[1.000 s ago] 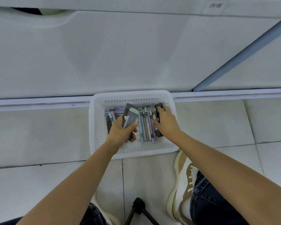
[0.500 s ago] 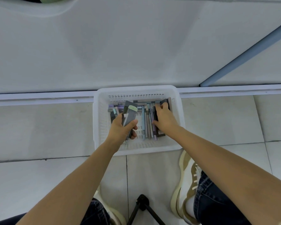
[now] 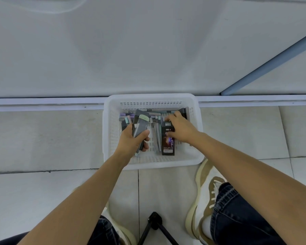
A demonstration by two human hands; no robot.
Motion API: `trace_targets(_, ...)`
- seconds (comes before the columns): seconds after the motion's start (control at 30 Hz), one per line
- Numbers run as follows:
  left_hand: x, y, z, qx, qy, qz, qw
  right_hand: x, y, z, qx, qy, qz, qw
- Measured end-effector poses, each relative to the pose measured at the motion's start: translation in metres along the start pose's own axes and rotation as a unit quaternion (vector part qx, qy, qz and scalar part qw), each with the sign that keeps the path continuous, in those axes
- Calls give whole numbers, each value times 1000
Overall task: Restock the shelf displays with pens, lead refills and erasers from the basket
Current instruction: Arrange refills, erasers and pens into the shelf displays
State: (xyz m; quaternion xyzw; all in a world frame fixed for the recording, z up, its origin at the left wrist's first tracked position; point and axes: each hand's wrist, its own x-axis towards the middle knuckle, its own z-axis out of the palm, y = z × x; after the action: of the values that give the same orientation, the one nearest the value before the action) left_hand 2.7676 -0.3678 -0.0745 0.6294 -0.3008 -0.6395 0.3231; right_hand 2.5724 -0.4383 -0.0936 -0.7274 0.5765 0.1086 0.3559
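Observation:
A white perforated basket (image 3: 108, 131) sits on the tiled floor against the shelf base. Inside lie several pastel pens (image 3: 156, 133) and dark flat packs. My left hand (image 3: 131, 144) grips a small stack of grey packs (image 3: 140, 126), the top one with a pale green end. My right hand (image 3: 181, 129) reaches into the basket's right side, its fingers curled on a black pack (image 3: 168, 145) with purple print that lies lengthwise. Fingertips of the right hand are partly hidden among the items.
The white shelf front (image 3: 148, 50) rises behind the basket, with a blue-grey upright (image 3: 268, 62) at the right. My beige shoe (image 3: 207, 195) stands just right of the basket, and a black tripod leg (image 3: 155, 227) lies near the bottom centre.
My right hand has pulled the black pack out from the pile so its printed face shows. The left hand keeps its stack, barely moved. The camera has dipped closer.

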Motion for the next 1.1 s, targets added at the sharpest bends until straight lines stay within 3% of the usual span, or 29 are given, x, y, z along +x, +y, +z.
trace_targets(0.1, -3, 3, -1, 6, 3, 3, 1000, 2, -2, -11, 11, 2, 4, 1000)
trace_targets(0.2, -7, 7, -2, 9, 17, 10, 1000, -3, -4, -18, 111, -45, -9, 993)
trace_targets(0.43, -21, 30, -3, -2, 30, 43, 999, -31, -27, -67, 322, -98, -48, 940)
trace_targets(0.57, -41, 60, 3, -79, 1, 38, 996, -54, -56, -103, 364, -89, -108, 921)
trace_targets(0.73, -73, 109, 5, -154, -109, 74, 979, -84, -92, -145, 371, -49, -184, 909)
trace_targets(1.1, -151, 233, -5, -212, -66, 182, 958, -161, -170, -240, 316, 146, -306, 886)
